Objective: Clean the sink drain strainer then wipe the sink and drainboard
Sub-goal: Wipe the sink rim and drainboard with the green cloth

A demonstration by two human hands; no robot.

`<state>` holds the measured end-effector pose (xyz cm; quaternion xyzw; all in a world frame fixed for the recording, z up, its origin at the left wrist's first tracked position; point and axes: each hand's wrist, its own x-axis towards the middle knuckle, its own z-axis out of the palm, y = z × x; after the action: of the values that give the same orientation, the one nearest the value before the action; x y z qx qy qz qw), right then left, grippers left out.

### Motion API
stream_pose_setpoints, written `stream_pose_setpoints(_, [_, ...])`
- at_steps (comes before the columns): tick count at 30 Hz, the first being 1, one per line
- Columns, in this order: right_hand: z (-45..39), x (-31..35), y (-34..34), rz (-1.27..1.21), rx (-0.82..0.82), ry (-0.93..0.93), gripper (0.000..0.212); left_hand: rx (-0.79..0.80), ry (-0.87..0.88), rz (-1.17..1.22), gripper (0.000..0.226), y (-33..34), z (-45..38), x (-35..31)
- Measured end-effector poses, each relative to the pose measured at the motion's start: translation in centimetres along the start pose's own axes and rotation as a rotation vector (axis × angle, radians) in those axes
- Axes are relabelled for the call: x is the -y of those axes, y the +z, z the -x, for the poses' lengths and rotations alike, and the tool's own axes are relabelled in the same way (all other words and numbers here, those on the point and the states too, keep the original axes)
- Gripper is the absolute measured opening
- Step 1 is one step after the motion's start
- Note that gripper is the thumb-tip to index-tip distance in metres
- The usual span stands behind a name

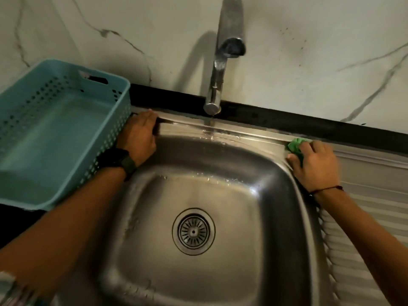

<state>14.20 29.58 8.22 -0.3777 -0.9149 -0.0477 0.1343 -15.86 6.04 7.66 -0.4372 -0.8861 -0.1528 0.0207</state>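
A stainless steel sink (231,164) fills the middle, with the round drain strainer (193,231) seated in its floor. My right hand (315,166) presses a green scrub pad (295,146) on the sink's back right corner rim, where the ridged drainboard (371,208) begins. My left hand (140,134) rests on the back left rim, fingers curled over the edge, holding nothing loose. A dark watch is on that wrist. Water runs in a thin stream from the tap (218,85) onto the back rim.
A teal perforated plastic basket (66,133) sits on the dark counter left of the sink, touching my left forearm. A marble-patterned wall (309,51) rises behind a black strip. Water drops lie on the sink's back slope.
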Motion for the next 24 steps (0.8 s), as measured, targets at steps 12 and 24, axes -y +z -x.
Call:
stream_pose_setpoints(12, [-3.3,18.8,3.0,-0.193,-0.189,-0.306,0.021,-0.031,-0.092,0.050,0.059,-0.1,-1.1,-1.2])
stream_pose_setpoints(24, [-5.5,26.3,1.8,-0.270,0.034,-0.478,0.024,0.268,-0.314,0.061,0.035,-6.3,-3.5,-4.3])
